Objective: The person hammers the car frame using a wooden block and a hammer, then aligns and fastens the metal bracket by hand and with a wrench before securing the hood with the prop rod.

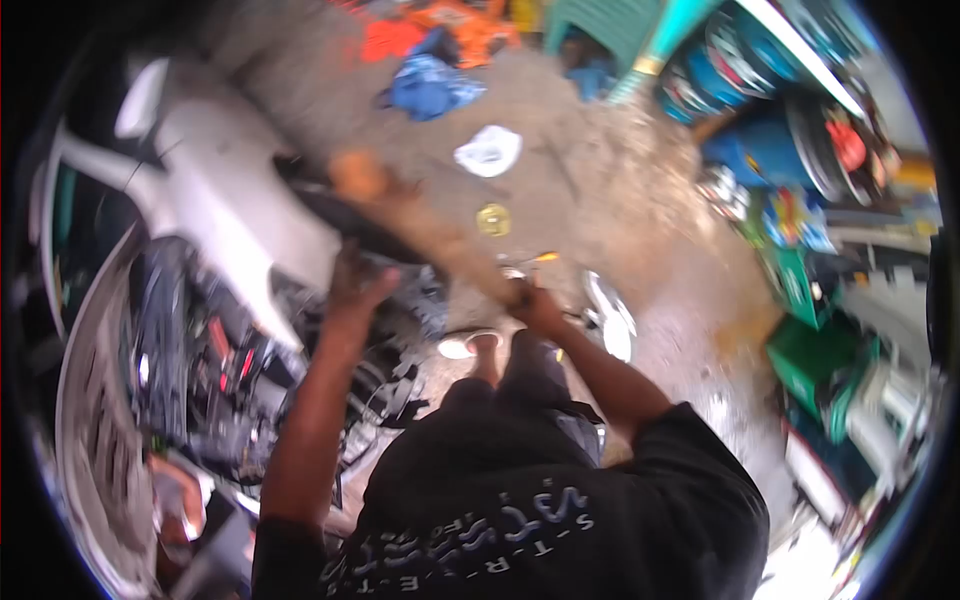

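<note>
My right hand (537, 306) is closed around the narrow end of a long brown wooden piece (450, 250). It slants up and left in front of me, its thicker orange-brown end blurred by motion and close to the silver car panel (245, 170). My left hand (357, 283) is at the lower right edge of that panel, thumb spread from the fingers. Blur hides whether it touches the panel. Below the panel, the exposed engine parts (230, 370) show cables and dark pieces.
A grey slatted panel (95, 410) stands at left, with another person's arm (178, 495) near it. On the floor lie a white cap-like item (488, 151), a yellow disc (492, 220) and blue cloth (432, 85). Blue drums (745, 155) and green containers (815, 360) line the right.
</note>
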### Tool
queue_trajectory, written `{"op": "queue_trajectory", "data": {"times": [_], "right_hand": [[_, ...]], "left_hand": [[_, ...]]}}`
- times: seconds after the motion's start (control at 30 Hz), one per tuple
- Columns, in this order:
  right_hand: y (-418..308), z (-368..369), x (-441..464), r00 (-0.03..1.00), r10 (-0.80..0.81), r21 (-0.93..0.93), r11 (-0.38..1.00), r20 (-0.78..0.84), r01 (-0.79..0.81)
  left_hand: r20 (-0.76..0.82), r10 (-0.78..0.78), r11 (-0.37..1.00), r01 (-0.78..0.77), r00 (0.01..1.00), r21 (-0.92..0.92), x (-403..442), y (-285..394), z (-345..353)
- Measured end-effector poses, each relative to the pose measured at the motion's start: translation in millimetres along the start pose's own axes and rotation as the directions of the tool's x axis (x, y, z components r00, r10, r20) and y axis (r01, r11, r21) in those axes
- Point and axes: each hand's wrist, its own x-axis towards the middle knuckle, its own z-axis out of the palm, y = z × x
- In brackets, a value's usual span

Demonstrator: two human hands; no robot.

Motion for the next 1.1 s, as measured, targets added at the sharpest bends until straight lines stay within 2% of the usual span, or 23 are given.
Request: {"op": "queue_trajectory", "data": {"times": [0.03,0.07,0.1,0.13,0.17,0.2,0.23,0.3,0.37,0.43,0.47,0.5,0.57,0.6,0.67,0.77,0.8,0.9,0.93,0.97,1.03,1.07,1.1], "right_hand": [[8.9,-20.7,-0.8,0.984,0.178,-0.198,0.964,-0.002,-0.175],[19.3,-41.8,4.3,0.958,0.285,-0.095,0.955,0.045,-0.28],[52.8,-48.5,9.2,0.978,0.093,-0.132,0.984,-0.186,-0.119],[87.3,-66.0,14.8,0.959,0.104,-0.437,0.874,-0.264,-0.215],[106.3,-92.4,26.5,0.979,0.056,-0.679,0.712,-0.195,-0.176],[154.9,-119.9,41.6,0.986,-0.067,-0.731,0.679,-0.155,-0.069],[157.8,-143.9,55.6,0.977,0.037,-0.721,0.67,-0.21,-0.18],[109.1,-171.5,78.0,0.839,0.334,-0.493,0.692,-0.429,-0.527],[134.0,-212.2,110.7,0.838,0.313,-0.574,0.617,-0.448,-0.538],[92.6,-218.7,130.7,0.765,0.321,-0.7,0.312,-0.558,-0.642],[53.1,-213.0,138.6,0.737,0.391,-0.638,0.372,-0.551,-0.674],[39.2,-207.1,150.1,0.748,0.374,-0.65,0.373,-0.548,-0.662],[24.8,-198.6,171.7,0.892,0.206,-0.581,0.695,-0.403,-0.423],[9.6,-186.2,177.3,0.945,0.101,-0.714,0.632,-0.311,-0.302],[-19.0,-147.5,177.5,0.97,0.093,-0.738,0.634,-0.225,-0.231],[-18.5,-92.4,163.9,0.998,0.006,-0.704,0.708,-0.061,-0.047],[-26.1,-74.9,151.6,1.0,0.019,-0.72,0.693,-0.011,-0.02],[-32.6,-24.7,110.9,0.989,0.059,-0.746,0.663,0.139,0.066],[-33.7,-14.7,96.9,0.978,0.12,-0.753,0.656,0.171,0.051],[-36.6,-4.8,84.7,0.963,0.183,-0.762,0.647,0.199,0.034],[-40.0,6.3,63.5,0.932,0.29,-0.779,0.626,0.215,-0.015],[-34.2,11.2,55.7,0.947,0.216,-0.818,0.57,0.239,0.077],[-35.9,14.2,52.6,0.947,0.221,-0.826,0.56,0.233,0.072]], "left_hand": [[0.018,-0.008,0.976,0.004,1.0,0.216,0.7,-24.4,-14.5],[0.046,-0.185,0.977,0.178,0.982,0.121,-16.8,-21.6,-21.8],[0.0,-0.18,0.961,0.175,0.984,0.214,-26.4,-46.2,-32.8],[-0.036,-0.179,0.937,0.181,0.983,0.298,-36.0,-84.1,-43.8],[-0.137,-0.204,0.936,0.234,0.969,0.264,-48.8,-114.2,-52.9],[-0.168,-0.264,0.94,0.293,0.95,0.177,-64.4,-141.6,-56.4],[-0.172,-0.321,0.936,0.34,0.931,0.088,-76.8,-157.7,-62.6],[-0.287,-0.419,0.901,0.433,0.862,-0.014,-98.1,-168.6,-78.2],[-0.363,-0.5,0.861,0.496,0.786,-0.112,-106.8,-185.6,-95.7],[-0.469,-0.503,0.86,0.475,0.726,-0.187,-102.5,-220.7,-118.7],[-0.574,-0.461,0.882,0.423,0.677,-0.209,-98.6,-215.4,-125.9],[-0.579,-0.466,0.881,0.416,0.669,-0.227,-88.8,-227.9,-139.9],[-0.722,-0.068,0.892,0.367,0.688,0.265,-65.7,-262.2,-171.4],[-0.727,-0.071,0.897,0.363,0.683,0.253,-57.6,-255.9,-182.4],[-0.739,-0.344,0.889,0.455,0.58,-0.057,-40.4,-232.0,-199.3],[-0.697,-0.344,0.869,0.495,0.629,0.017,-4.1,-273.8,-217.9],[-0.654,-0.417,0.849,0.528,0.63,-0.033,18.4,-315.7,-220.7],[-0.644,-0.413,0.846,0.534,0.644,-0.009,42.7,-355.2,-216.2],[-0.605,-0.403,0.877,0.48,0.687,-0.04,26.6,-316.7,-218.9],[-0.595,-0.408,0.878,0.476,0.692,-0.049,23.2,-313.2,-216.9],[-0.625,-0.397,0.916,0.336,0.672,-0.221,18.6,-312.5,-212.0],[-0.612,-0.409,0.911,0.339,0.677,-0.234,14.9,-310.7,-208.5],[-0.626,-0.421,0.907,0.324,0.657,-0.27,14.1,-308.3,-207.1]]}}
